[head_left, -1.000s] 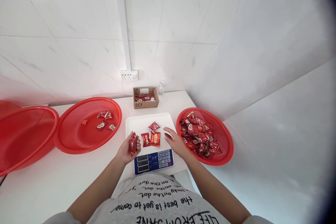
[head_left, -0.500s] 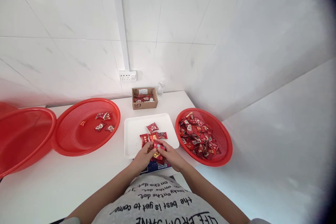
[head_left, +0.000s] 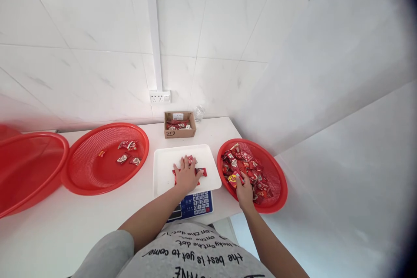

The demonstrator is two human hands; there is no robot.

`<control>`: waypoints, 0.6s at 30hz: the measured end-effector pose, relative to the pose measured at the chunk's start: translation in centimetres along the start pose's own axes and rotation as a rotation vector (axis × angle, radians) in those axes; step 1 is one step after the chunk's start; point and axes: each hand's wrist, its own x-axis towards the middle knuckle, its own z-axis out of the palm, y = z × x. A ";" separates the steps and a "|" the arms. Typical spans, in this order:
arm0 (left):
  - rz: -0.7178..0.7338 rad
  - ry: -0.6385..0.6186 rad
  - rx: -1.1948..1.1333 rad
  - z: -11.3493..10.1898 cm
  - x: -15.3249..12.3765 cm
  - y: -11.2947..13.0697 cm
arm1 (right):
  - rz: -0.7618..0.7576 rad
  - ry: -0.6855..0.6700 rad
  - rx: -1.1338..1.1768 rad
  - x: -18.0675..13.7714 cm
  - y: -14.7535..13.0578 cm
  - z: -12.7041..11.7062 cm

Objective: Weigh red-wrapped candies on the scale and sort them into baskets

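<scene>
My left hand [head_left: 185, 178] lies with fingers spread over several small red wrapped candies [head_left: 202, 171] on a white scale tray [head_left: 164, 156]. The hand partly covers them, and one candy shows beyond its fingertips. My right hand [head_left: 245, 190] reaches into the red basket [head_left: 282, 191] at the right. Its fingers are closed on a red candy packet [head_left: 240, 178], beside a red-and-yellow packet [head_left: 232, 179]. A heap of similar wrapped candies [head_left: 250, 167] fills much of that basket. The blue keypad [head_left: 198, 204] of the scale shows below the tray.
A second red basket [head_left: 87, 186] holds a few candies at the left, beside another red basket [head_left: 29, 173]. A small cardboard box [head_left: 179, 132] with red packets stands at the back, next to a clear cup [head_left: 200, 113]. Tiled wall [head_left: 104, 74] rises behind.
My hands were together over the tray's front edge, holding packets. My right hand has moved right into the basket with packets; my left hand has spread over the candies on the tray.
</scene>
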 end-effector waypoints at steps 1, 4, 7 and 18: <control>0.024 0.014 0.012 0.2 0.2 -0.2 | -0.012 -0.014 -0.008 0.0 0.2 0.1; 0.182 0.063 0.006 0.2 0.5 -1.9 | -0.010 -0.063 -0.042 0.0 0.4 0.4; 0.389 0.048 -0.037 -0.8 0.8 -4.2 | 0.000 -0.072 -0.062 0.0 0.3 0.4; 0.068 0.115 -0.067 -1.0 -0.9 -3.1 | -0.043 -0.076 -0.091 0.0 -0.1 0.5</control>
